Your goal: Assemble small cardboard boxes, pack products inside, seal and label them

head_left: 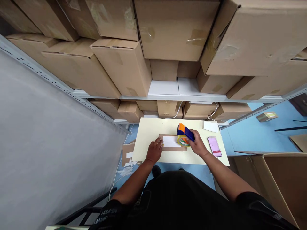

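Observation:
A small flat brown parcel [173, 148] with a white label [171, 141] lies on a pale yellow table [148, 134]. My left hand [154, 151] presses on the parcel's left end. My right hand [196, 143] grips a blue and orange tape dispenser [184, 131] holding a roll of tape [183, 141], set against the parcel's right end.
A phone [214, 146] with a lit pink screen lies right of my right hand, and a white slip [210, 126] sits behind it. Stacked cardboard boxes [124, 64] fill the shelves ahead. A large open carton [275, 179] stands at right. Cardboard scraps [127, 153] lie on the blue floor.

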The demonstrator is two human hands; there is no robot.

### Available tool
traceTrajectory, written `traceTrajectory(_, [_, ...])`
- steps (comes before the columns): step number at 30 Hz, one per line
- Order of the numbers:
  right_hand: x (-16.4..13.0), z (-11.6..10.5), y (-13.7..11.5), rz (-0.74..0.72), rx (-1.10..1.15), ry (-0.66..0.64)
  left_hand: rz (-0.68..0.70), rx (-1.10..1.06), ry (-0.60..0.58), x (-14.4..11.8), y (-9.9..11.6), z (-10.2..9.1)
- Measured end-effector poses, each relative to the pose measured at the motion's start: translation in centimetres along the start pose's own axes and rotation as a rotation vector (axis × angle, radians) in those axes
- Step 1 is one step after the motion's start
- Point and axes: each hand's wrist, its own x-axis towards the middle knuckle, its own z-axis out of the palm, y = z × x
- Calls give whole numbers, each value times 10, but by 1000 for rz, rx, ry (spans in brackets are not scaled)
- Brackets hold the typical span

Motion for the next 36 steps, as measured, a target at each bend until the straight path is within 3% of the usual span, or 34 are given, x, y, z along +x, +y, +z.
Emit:
traceTrajectory(4, [14, 24, -9, -206, -130, -135, -20, 12, -18, 3, 4, -7])
traceTrajectory(8, [14, 41, -6, -327, -234, -183, -52, -78, -2, 5, 3, -9])
traceTrajectory(18, [8, 42, -7, -430, -349, -304, -134, -315, 7, 9, -2, -4])
traceTrajectory(21, [8, 44, -5, -441, -367, -296, -246, -480, 77, 15, 1, -12])
traceTrajectory(23, [8, 44, -3, -426, -369, -292, -426, -644, 104, 22, 3, -21])
traceTrajectory(26, [8, 43, -1, -395, -367, -301, -703, -937, -46, 34, 7, -32])
traceTrajectory(29, [8, 43, -1, -400, -374, -300, -757, -1139, -241, 43, 12, -38])
traceTrajectory(31, [8, 43, -3, -424, -386, -294, -728, -1186, -264, 45, 15, -39])
traceTrajectory(36, [11, 41, -11, -452, -432, -315, -715, -1152, -176, 48, 18, -41])
